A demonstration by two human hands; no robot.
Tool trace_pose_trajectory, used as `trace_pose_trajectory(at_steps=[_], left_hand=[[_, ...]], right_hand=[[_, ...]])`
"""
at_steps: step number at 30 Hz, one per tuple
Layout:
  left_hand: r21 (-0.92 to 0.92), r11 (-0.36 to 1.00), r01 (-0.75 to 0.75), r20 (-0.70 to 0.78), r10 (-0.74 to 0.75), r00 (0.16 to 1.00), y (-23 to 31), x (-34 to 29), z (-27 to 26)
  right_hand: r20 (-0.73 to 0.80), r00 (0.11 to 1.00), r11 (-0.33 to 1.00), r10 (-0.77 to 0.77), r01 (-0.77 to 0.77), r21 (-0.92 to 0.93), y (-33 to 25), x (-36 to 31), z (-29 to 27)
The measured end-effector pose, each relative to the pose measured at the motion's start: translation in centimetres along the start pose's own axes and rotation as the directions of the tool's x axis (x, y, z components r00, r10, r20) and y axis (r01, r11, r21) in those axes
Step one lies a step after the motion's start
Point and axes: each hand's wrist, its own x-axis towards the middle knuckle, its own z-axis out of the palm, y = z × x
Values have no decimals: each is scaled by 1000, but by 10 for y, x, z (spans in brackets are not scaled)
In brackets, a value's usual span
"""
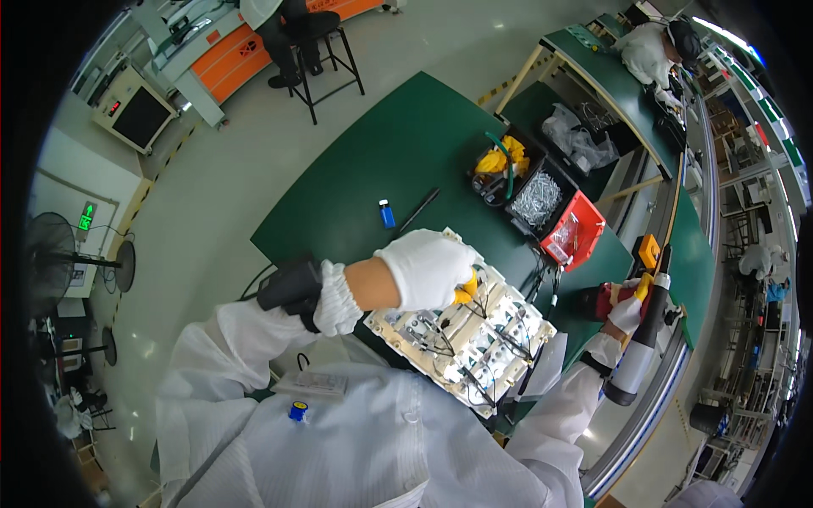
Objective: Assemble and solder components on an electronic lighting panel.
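My left hand [428,275], in a white glove with yellow fingertips, reaches over a cream-coloured housing [406,345] fitted with several thin black cables and metal parts. Its fingertips are drawn together at the housing's upper middle; whatever they pinch is too small to make out. Off to the right, my right hand [627,315], gloved the same way, has its fingers closed at a long grey-and-black cylindrical tool [637,360]. A red-and-black part [595,301] shows beside that hand. The housing lies tilted on the green table, close to my body.
A blue bottle [387,214] and a black pen [419,210] lie beyond the housing. Farther right stand a black bin of screws [538,199], a red bin [576,229] and yellow cloth [501,159]. An orange box [649,251] is near the rail. A co-worker [648,52] works at the far right.
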Motion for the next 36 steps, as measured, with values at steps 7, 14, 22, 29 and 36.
trace_pose_trajectory(at_steps=[7,14,22,29,36], left_hand=[[262,946,-190,-126,229,965,-27,-11,-3],[271,919,-288,-123,329,936,-32,-1,-6],[404,863,-303,-152,389,908,-39,-6,-13],[349,893,-284,-201,367,908,-36,-12,-7],[170,980,-106,-197,139,971,-29,-5,-22]], right_hand=[[-154,957,821,-245,120,-558,-80,-29,92],[-287,930,916,229,-306,-260,-116,-132,116],[498,750,663,435,108,-741,-265,-168,266],[321,668,691,671,-407,-598,-243,-171,263],[538,734,797,413,-7,-603,-231,-166,263]])
